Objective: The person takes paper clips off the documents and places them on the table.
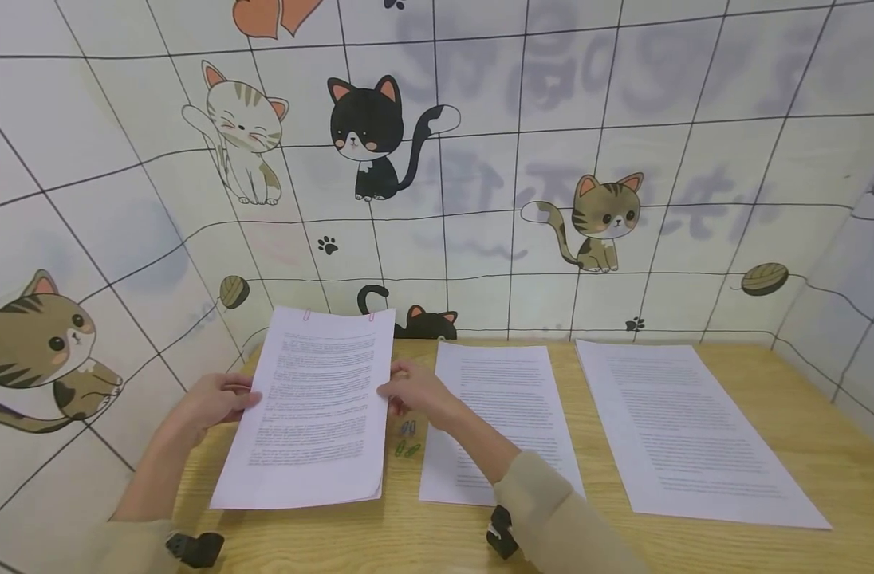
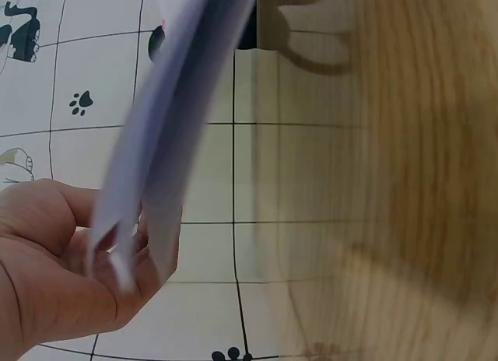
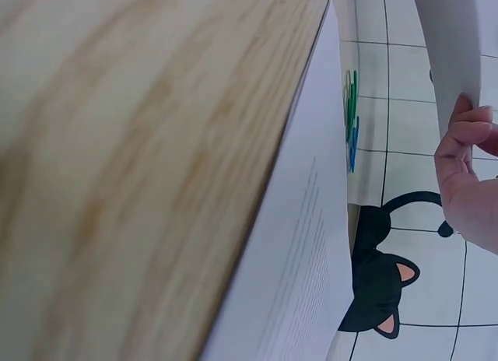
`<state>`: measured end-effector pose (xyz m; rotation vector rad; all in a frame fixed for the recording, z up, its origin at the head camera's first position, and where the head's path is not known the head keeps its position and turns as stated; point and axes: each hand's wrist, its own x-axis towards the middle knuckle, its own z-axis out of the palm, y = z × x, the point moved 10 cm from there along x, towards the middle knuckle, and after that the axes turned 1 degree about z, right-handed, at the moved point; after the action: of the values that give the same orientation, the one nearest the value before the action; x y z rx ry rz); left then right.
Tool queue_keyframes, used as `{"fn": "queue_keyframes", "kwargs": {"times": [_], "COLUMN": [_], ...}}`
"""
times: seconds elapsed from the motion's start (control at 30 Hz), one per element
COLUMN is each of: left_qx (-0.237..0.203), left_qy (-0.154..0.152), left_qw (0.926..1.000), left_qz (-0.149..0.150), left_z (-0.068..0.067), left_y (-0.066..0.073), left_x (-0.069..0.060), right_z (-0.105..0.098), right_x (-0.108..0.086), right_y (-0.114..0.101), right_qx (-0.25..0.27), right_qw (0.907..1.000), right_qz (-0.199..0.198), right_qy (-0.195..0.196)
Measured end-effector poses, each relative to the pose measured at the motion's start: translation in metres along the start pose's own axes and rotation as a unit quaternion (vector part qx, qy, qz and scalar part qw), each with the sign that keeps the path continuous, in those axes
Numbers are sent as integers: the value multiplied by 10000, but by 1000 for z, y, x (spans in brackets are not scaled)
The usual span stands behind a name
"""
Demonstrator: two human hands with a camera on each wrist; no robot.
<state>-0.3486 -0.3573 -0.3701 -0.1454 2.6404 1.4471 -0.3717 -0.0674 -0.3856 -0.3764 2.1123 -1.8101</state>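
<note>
A sheaf of printed sheets [image 1: 315, 406] is raised off the table and tilted, with two pink paper clips [image 1: 307, 316] on its top edge. My left hand [image 1: 218, 402] holds its left edge between thumb and fingers; in the left wrist view the sheets [image 2: 167, 127] fan apart slightly. The right edge is pinched by my right hand [image 1: 419, 391], and the right wrist view shows those fingers [image 3: 459, 147] on the paper. On the table beside the sheaf lie blue paper clips [image 1: 408, 428] and green paper clips [image 1: 407, 450].
To the right, a second paper stack [image 1: 505, 399] lies partly under my right forearm. A third stack [image 1: 695, 430] is farther right on the wooden table [image 1: 322, 538]. Behind the table rises a wall covering [image 1: 480, 175] with cat drawings.
</note>
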Motion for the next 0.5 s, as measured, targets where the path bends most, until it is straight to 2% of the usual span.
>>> {"fn": "queue_keyframes", "kwargs": {"times": [0.17,0.5], "left_qx": [42,155], "left_qy": [57,133], "left_qw": [9999,9991], "left_qz": [140,381], "left_z": [3,11], "left_y": [11,32], "left_x": [-3,-9], "right_z": [-3,-28], "right_x": [-3,-16], "right_y": [-4,-9], "right_qx": [211,229], "right_qw": [9995,9992], "right_qz": [-124,-303], "right_qy": [-200,-158]}}
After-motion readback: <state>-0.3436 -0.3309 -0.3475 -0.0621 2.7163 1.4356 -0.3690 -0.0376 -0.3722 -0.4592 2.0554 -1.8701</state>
